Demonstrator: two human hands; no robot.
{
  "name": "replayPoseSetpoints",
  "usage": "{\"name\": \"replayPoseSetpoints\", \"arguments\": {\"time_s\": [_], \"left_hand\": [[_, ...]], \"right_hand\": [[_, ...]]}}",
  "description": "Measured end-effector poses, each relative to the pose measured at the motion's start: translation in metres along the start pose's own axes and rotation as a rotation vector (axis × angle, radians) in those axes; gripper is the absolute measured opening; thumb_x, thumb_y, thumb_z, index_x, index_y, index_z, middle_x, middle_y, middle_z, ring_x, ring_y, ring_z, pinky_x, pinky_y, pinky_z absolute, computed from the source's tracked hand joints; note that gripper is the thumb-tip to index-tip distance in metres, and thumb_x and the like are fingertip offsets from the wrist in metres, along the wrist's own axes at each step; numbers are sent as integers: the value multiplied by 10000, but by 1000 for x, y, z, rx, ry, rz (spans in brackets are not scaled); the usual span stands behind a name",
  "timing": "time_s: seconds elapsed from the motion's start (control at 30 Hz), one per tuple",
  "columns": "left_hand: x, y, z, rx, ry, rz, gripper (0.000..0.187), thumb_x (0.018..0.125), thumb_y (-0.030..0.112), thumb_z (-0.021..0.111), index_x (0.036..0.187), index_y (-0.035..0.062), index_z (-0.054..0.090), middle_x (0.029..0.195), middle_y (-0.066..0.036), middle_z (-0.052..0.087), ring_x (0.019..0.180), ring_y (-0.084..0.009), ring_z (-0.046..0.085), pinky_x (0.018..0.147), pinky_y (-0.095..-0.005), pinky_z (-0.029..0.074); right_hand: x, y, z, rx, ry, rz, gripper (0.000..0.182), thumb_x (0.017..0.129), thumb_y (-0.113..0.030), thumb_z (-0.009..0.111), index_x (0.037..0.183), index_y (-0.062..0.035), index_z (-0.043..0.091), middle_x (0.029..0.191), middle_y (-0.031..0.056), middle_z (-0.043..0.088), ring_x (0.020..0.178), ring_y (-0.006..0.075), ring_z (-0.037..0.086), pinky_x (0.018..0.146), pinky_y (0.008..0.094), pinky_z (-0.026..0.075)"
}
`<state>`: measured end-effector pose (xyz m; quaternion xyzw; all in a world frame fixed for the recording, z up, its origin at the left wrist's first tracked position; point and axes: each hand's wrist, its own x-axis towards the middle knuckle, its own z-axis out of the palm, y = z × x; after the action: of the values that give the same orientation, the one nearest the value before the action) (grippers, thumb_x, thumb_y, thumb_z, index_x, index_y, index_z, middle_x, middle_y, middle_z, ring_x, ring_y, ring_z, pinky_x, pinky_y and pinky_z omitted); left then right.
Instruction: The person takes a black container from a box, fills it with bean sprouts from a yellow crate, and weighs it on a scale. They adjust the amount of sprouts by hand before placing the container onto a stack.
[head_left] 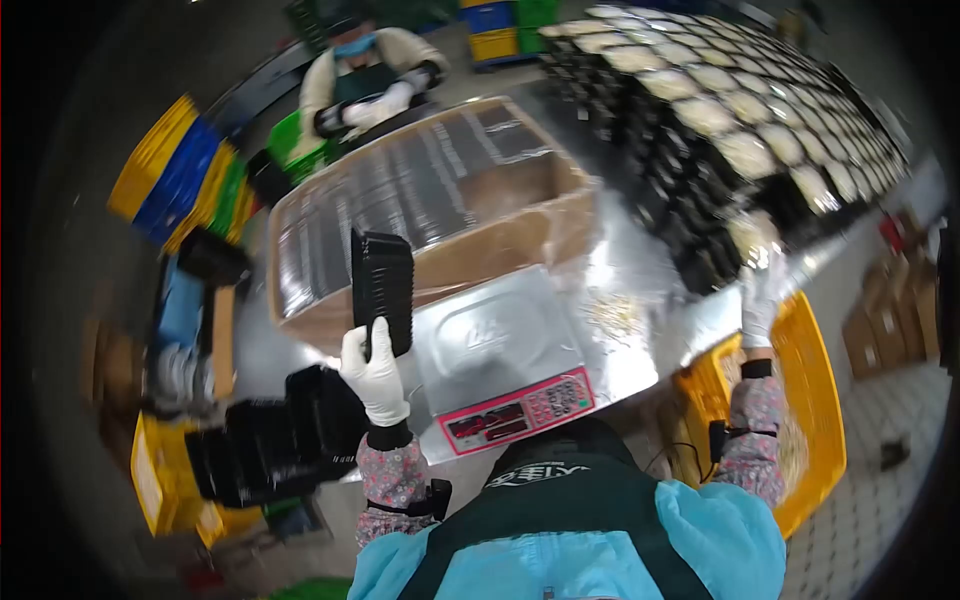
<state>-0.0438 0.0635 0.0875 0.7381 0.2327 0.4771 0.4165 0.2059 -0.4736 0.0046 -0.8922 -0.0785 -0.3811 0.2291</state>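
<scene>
My left hand [374,375], in a white glove, is closed on the lower end of a black plastic tray [382,290], held on its side left of the metal scale [497,335]. At the right, my gloved right hand [762,295] reaches to the near corner of the stacked black trays [690,170], its fingers at a tray with pale contents [755,236]. Whether those fingers grip it cannot be made out. The scale has a red and black panel at its front. Pale shreds [618,318] lie right of it on the metal table.
Behind the scale is a large cardboard box [440,265] lined with plastic, holding black trays. More black trays [275,430] stand at the left. A yellow crate [815,400] is below my right arm. Across the table, a masked person [365,85] works beside a green basket [300,150].
</scene>
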Motion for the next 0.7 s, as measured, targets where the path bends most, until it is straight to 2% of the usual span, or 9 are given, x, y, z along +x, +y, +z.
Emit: {"name": "replayPoseSetpoints", "arguments": {"time_s": [0.07, 0.13, 0.23, 0.37, 0.43, 0.5, 0.53, 0.6, 0.7], "left_hand": [[-17, 52, 69, 88, -298, 171, 156, 927, 115, 652, 1010, -17, 644, 883, -133, 673, 775, -213, 630, 741, -339, 502], [-51, 64, 136, 20, -638, 333, 177, 893, 121, 635, 1039, 22, 645, 925, -163, 667, 848, -362, 640, 750, -434, 494], [-113, 54, 220, 0, -970, 694, 162, 869, 180, 627, 987, 75, 662, 902, -122, 672, 813, -325, 650, 713, -436, 485], [-166, -20, 316, 236, -1249, 753, 181, 827, 196, 635, 985, 121, 681, 918, -91, 691, 854, -295, 657, 784, -472, 484], [-167, -21, 330, 521, -1431, 835, 369, 778, 254, 700, 1119, 119, 662, 1117, -115, 672, 1110, -306, 600, 949, -542, 423], [-176, 15, 330, 497, -1280, 971, 631, 727, 309, 766, 1298, 116, 582, 1345, -129, 561, 1333, -338, 435, 1072, -594, 304], [-179, 36, 339, 472, -1338, 875, 815, 701, 327, 798, 1418, 110, 476, 1467, -121, 448, 1403, -359, 342, 1121, -573, 257], [-206, 75, 362, -7, -1345, 759, 659, 772, 201, 761, 1370, 63, 521, 1371, -148, 536, 1312, -340, 459, 1095, -478, 346], [-290, 162, 379, -386, -1523, 523, 520, 841, 103, 715, 1328, 17, 553, 1284, -165, 600, 1200, -279, 571, 1031, -350, 429]], "right_hand": [[-17, -35, -50, 41, -77, 30, 632, 907, -224, 659, 1470, -73, 413, 1510, 220, 386, 1450, 377, 275, 1181, 437, 229], [-40, -39, -93, 60, -124, 119, 641, 904, -201, 648, 1483, -86, 398, 1548, 242, 302, 1458, 380, 252, 1190, 432, 215], [-85, -15, -167, -82, -137, 274, 705, 880, -173, 677, 1506, -120, 356, 1565, 225, 275, 1457, 367, 260, 1185, 420, 240], [-158, 39, -264, -223, -25, 614, 686, 887, -214, 694, 1496, -161, 383, 1554, 196, 319, 1421, 331, 346, 1133, 389, 335], [-200, 74, -313, -302, 42, 733, 677, 883, -230, 699, 1486, -152, 400, 1541, 193, 342, 1411, 328, 363, 1127, 387, 342], [-240, 107, -356, -414, 99, 854, 671, 871, -283, 711, 1461, -119, 436, 1496, 189, 414, 1377, 319, 416, 1117, 379, 357], [-256, 123, -369, -390, 135, 895, 697, 864, -325, 712, 1462, -104, 429, 1485, 192, 427, 1372, 320, 423, 1114, 380, 360], [-272, 159, -377, -360, 175, 956, 727, 857, -366, 714, 1462, -89, 423, 1475, 194, 440, 1367, 321, 430, 1112, 381, 363], [-268, 220, -374, -390, -77, 1090, 880, 806, -496, 725, 1474, -36, 383, 1456, 225, 458, 1350, 338, 448, 1094, 391, 378]]}}
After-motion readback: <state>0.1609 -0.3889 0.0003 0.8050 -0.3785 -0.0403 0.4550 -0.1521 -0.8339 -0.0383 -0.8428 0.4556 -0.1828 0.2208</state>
